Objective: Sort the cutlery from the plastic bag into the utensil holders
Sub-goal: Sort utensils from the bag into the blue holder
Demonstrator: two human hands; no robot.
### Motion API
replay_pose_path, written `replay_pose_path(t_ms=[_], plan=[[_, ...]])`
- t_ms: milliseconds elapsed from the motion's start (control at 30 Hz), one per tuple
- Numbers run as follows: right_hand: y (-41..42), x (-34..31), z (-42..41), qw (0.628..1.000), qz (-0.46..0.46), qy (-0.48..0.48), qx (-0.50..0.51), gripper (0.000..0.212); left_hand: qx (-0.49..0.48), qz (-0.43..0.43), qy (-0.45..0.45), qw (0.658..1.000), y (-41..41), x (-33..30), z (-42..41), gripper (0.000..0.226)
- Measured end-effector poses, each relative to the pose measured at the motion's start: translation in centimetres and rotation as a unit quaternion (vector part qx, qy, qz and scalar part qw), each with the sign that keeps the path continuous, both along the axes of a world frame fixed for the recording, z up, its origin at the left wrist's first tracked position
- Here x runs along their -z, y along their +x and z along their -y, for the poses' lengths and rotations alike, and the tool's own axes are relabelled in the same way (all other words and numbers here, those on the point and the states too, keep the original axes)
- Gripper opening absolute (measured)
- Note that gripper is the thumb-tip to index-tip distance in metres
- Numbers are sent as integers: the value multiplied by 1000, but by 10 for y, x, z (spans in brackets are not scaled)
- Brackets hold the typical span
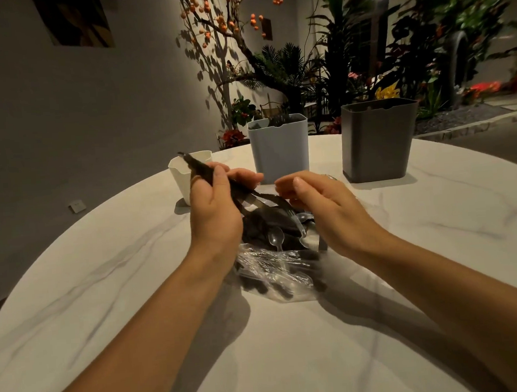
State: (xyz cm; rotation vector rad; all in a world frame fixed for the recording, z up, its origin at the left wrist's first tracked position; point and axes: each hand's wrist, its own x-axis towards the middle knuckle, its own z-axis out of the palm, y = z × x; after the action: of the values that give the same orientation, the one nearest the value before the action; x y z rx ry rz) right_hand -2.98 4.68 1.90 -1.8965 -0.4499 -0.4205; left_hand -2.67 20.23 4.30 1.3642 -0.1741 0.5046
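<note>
— While my left hand (213,205) grips this dark knife (202,172), where should it go?
— Into the white holder (185,173) just behind it, handle down.
— And my right hand (322,203)?
— Its fingers (284,186) hang loosely curled, empty, over the plastic bag (274,271) of cutlery on the tabletop (104,283).

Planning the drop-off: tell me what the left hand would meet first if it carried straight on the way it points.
Probably the white holder. The left hand grips dark cutlery whose tip already hovers by that holder's rim. The light blue holder stands further right. Depth is unclear from this single view.
</note>
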Motion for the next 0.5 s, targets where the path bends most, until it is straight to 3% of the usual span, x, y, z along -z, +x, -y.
replay_pose_path(t_ms=[167, 267, 367, 500], plan=[[-6, 2, -1, 997, -63, -34, -33, 37, 64, -31, -153, 986, 6, -6, -5, 25], [-8, 1, -4, 992, -110, 10, -64, 39, 97, -49, -215, 971, 5, -5, -5, 23], [-7, -3, -7, 973, -189, 100, -89, 41, 96, -67, -246, 962, 5, -7, -6, 23], [-3, -3, -6, 967, -227, 76, -90, 45, 97, -77, -258, 958, 3, -5, -2, 20]])
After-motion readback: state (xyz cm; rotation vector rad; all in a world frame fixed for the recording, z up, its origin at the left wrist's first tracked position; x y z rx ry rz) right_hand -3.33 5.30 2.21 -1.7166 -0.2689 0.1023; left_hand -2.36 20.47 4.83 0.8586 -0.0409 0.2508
